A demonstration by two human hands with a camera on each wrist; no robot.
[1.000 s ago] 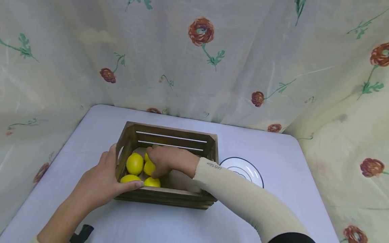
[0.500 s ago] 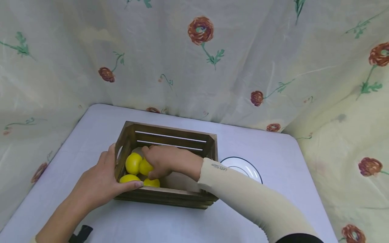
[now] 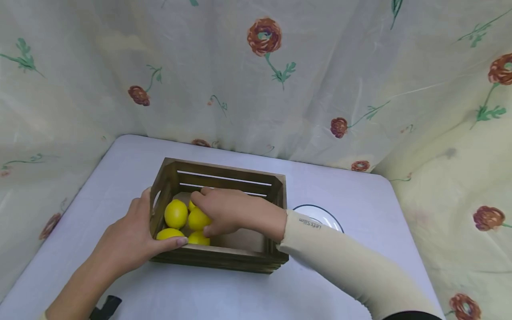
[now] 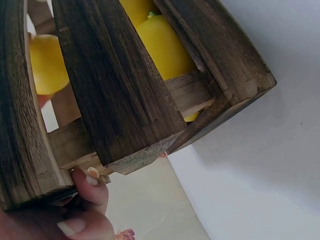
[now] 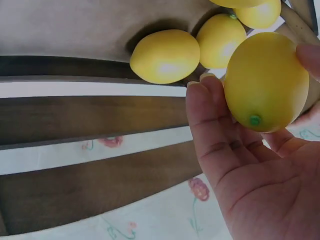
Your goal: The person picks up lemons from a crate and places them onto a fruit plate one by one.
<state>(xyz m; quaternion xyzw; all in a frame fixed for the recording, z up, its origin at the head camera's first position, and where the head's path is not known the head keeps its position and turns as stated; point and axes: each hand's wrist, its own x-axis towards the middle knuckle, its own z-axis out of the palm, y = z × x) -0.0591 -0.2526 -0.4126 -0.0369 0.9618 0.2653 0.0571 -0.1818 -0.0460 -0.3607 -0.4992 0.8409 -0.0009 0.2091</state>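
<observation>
In the head view, a dark wooden slatted crate [image 3: 224, 258] stands on the table with several yellow lemons grouped in its left half. My left hand [image 3: 126, 238] grips the crate's left end, with the thumb along the front rim; fingertips [image 4: 92, 187] show at the crate's edge in the left wrist view. Reaching inside the crate, my right hand [image 3: 236, 213] holds a lemon [image 5: 267, 82] between thumb and fingers. Beside it in the right wrist view lie another lemon [image 5: 165, 56] and several more. The held lemon's far side is hidden.
A white plate with a dark rim [image 3: 326, 214] lies right of the crate, partly covered by the right sleeve [image 3: 340, 258]. A black object [image 3: 107, 307] sits near the left forearm. Flower-printed curtains [image 3: 304, 111] hang around the white table [image 3: 340, 186].
My right hand went slightly left, then moved back right, and its sleeve now lies farther right. The lemon at its fingers shows more fully. My left hand stays on the crate's left end.
</observation>
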